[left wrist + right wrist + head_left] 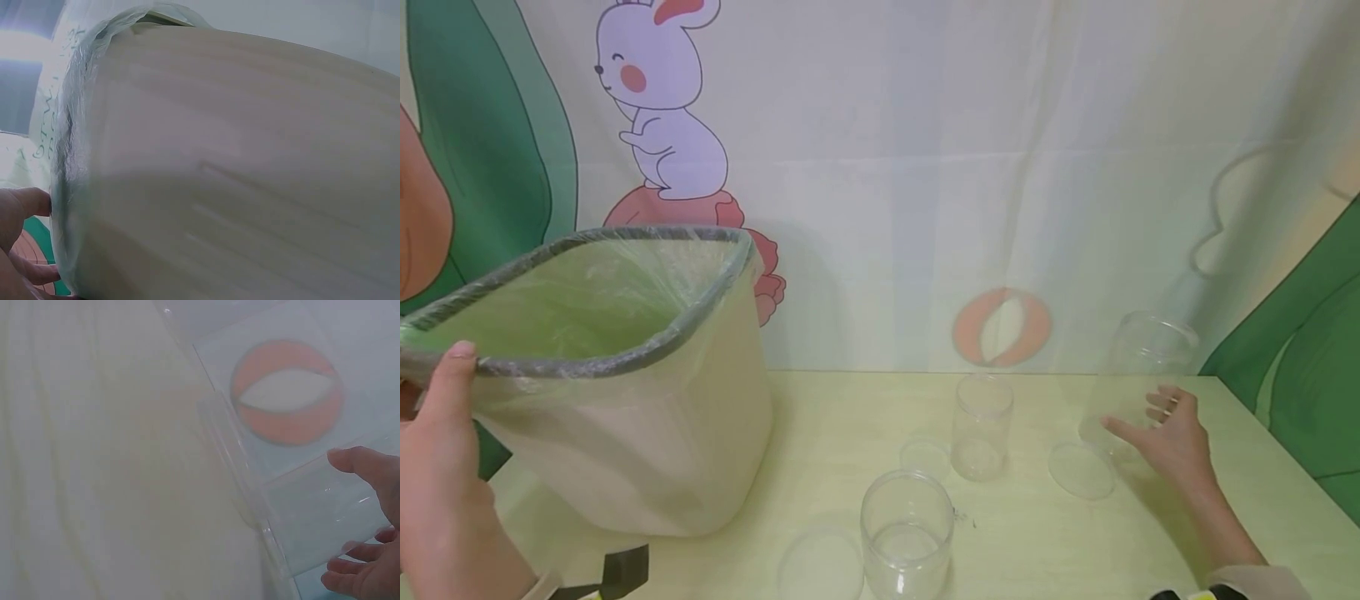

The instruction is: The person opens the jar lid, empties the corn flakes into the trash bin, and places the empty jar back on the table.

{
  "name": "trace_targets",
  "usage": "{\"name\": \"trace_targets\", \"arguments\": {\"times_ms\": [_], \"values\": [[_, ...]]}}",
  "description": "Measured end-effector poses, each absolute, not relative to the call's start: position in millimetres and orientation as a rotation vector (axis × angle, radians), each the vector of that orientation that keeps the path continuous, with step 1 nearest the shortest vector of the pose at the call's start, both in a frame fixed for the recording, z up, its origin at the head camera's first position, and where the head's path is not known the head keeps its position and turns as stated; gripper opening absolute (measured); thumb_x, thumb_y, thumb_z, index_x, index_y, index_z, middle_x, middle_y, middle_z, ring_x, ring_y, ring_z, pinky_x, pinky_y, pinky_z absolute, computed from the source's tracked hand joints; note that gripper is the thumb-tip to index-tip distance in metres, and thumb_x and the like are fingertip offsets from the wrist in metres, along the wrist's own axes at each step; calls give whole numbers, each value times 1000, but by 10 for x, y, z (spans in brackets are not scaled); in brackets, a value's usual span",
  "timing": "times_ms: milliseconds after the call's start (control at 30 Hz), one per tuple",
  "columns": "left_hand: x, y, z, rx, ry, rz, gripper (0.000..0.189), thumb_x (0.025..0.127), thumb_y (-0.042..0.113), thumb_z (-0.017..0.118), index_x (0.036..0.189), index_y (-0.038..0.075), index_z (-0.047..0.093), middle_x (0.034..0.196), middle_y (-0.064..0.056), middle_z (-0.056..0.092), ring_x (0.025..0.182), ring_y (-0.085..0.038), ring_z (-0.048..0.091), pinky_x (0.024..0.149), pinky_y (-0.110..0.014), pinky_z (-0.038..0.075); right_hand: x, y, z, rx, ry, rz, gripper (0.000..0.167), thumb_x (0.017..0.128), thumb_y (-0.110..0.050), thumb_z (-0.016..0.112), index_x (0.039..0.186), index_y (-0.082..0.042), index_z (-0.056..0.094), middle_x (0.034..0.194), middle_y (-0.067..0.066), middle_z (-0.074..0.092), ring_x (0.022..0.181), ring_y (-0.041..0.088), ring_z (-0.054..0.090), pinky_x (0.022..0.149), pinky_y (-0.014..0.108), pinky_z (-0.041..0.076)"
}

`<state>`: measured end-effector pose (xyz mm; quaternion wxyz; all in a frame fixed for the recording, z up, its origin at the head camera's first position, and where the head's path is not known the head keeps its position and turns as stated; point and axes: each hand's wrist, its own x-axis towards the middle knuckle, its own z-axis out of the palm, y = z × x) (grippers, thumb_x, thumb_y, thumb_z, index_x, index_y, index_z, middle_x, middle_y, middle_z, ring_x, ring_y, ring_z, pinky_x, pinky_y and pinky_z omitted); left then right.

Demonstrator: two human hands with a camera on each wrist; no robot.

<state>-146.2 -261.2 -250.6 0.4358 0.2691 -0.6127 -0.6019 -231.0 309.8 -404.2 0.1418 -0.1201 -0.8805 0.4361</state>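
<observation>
A pale trash bin (pixel 647 450) with a grey rim and a clear plastic liner (pixel 692 262) stands at the left of the table. My left hand (pixel 445 450) grips its rim at the near left corner, thumb over the edge; in the left wrist view the bin wall (pixel 237 150) fills most of the picture. At the far right stands a tall clear jar (pixel 1150 346), open at the top. My right hand (pixel 1176 442) holds it low down, thumb (pixel 356 461) on one side and fingers on the other. A round clear lid (pixel 1081 471) lies beside it.
Two more open clear jars stand mid-table: a narrow one (pixel 982 429) and a wider one (pixel 907 542) nearer. Clear lids (pixel 820 567) lie beside them. Small dark specks (pixel 964 517) dot the table (pixel 1037 550). A printed cloth (pixel 865 200) hangs behind.
</observation>
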Motion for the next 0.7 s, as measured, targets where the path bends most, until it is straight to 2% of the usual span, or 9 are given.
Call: {"name": "trace_targets", "arguments": {"times_ms": [167,267,400,567,700], "values": [[-1431,-2610,-2519,708,-1558,-1486,61,90,30,53,143,25,24,143,10,24,124,0,22,107,-17,14,-2304,3119,-3996,-305,-2605,1249,104,76,-38,72,140,6,1,139,35,21,121,51,28,93,60,32],[-1423,-2635,-2537,711,-1537,-1527,62,90,31,52,144,26,22,147,10,19,130,-1,14,109,-19,7,-2303,3136,-3956,-286,-2626,1227,106,76,-39,71,140,6,-1,139,36,20,121,52,27,92,62,32],[-1419,-2653,-2568,735,-1545,-1498,65,90,33,53,145,27,20,150,11,14,132,0,9,110,-22,5,-2288,3168,-3880,-276,-2623,1218,107,77,-42,69,140,6,-2,140,36,17,121,52,27,91,63,32],[-1418,-2680,-2607,714,-1602,-1392,65,90,31,53,145,25,20,150,9,15,132,-1,12,110,-23,9,-2235,3204,-3754,-249,-2551,1256,102,80,-40,68,142,3,-1,141,35,17,122,52,27,91,63,32],[-1422,-2739,-2643,594,-1595,-1295,59,90,26,54,143,20,28,147,6,25,128,-3,23,109,-21,14,-2215,3244,-3667,-259,-2517,1277,100,82,-39,65,143,1,-3,143,32,15,124,50,26,91,62,32]]}}
